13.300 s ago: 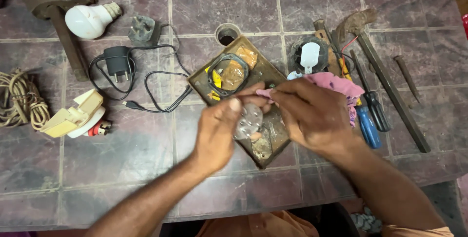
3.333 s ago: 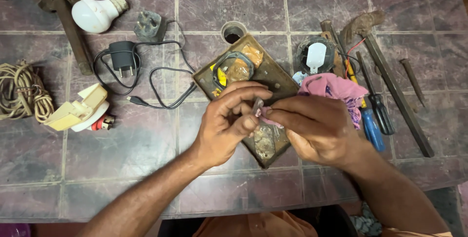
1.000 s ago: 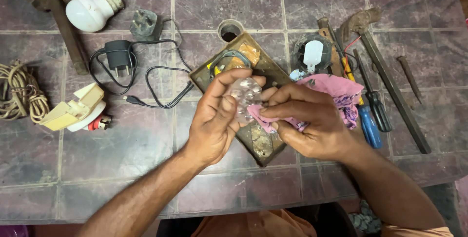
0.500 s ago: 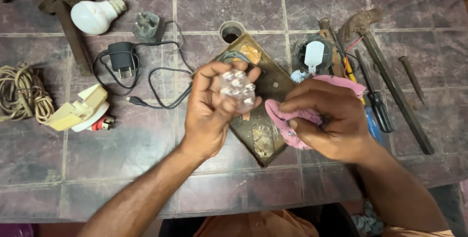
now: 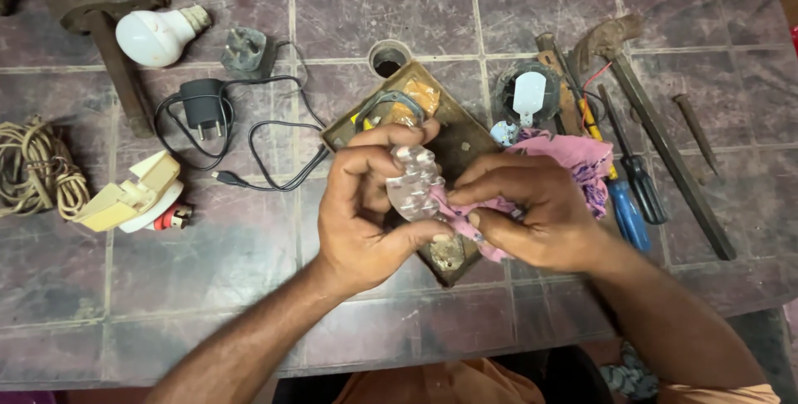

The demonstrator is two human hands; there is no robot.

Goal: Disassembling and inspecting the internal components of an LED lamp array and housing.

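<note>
Clear plastic cover (image 5: 413,181), ribbed/bumpy w/ rounded lobes, slightly cloudy, is held upright-ish above the table, approx. mid-frame. Pink cloth (image 5: 565,173), crumpled & faded, is pressed against the cover's right edge; the rest of it is bunched to the right, trailing toward the tools.

Both forearms were bare down to the left hand (image 5: 362,213) and right hand (image 5: 536,209); below them showed an orange garment (image 5: 416,383).
</note>
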